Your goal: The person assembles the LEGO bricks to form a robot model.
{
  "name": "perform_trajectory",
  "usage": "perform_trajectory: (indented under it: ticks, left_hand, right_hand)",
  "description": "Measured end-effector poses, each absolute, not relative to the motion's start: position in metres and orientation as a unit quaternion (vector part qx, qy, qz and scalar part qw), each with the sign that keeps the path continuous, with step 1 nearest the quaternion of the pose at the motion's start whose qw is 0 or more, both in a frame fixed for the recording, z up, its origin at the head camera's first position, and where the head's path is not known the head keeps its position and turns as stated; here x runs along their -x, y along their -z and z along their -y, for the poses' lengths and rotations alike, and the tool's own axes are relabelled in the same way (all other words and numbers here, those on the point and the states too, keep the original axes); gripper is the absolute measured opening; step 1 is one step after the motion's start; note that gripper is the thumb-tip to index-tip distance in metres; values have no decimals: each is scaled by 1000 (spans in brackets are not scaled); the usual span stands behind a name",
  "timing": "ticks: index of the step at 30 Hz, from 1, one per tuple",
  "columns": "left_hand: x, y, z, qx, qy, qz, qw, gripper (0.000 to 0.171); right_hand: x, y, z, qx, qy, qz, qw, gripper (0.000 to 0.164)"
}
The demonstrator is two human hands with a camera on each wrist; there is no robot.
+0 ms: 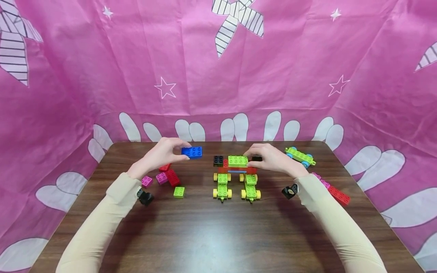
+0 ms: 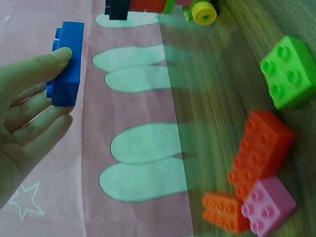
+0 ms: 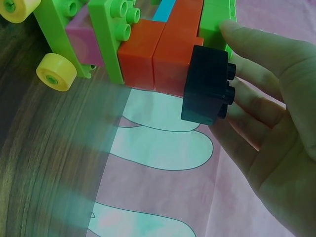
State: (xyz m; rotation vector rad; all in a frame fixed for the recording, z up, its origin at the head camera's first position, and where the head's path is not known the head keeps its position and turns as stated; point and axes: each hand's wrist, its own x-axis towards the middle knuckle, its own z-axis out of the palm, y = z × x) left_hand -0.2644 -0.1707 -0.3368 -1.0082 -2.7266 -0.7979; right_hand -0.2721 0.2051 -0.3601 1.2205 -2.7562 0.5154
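Note:
My left hand point(image 1: 168, 152) pinches a blue brick point(image 1: 194, 152) between thumb and fingers, raised left of the built model. In the left wrist view the thumb lies on its studded side. My right hand point(image 1: 271, 157) holds the right end of the lime green brick point(image 1: 237, 161) on top of the model, thumb on the near side. Black bricks point(image 3: 203, 84) sit at both ends, the right one partly covered by that hand. Red bricks point(image 3: 173, 54) span below, over two lime wheeled bases point(image 1: 222, 189) with yellow wheels.
Left on the wooden table point(image 1: 205, 242) lie red bricks point(image 1: 172, 177), pink bricks point(image 1: 146, 181) and a small lime brick point(image 1: 179, 192). At right are a lime wheeled base point(image 1: 300, 156) with blue wheels and a red brick point(image 1: 339, 195) beside pink ones. Pink cloth point(image 1: 205, 76) hangs behind.

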Motion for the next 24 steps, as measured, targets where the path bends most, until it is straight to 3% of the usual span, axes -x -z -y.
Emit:
perform_trajectory:
  ticks: [24]
  left_hand:
    - [290, 332, 97, 396, 271, 876, 39, 37]
  right_hand:
    - [272, 357, -206, -397, -173, 901, 33, 29]
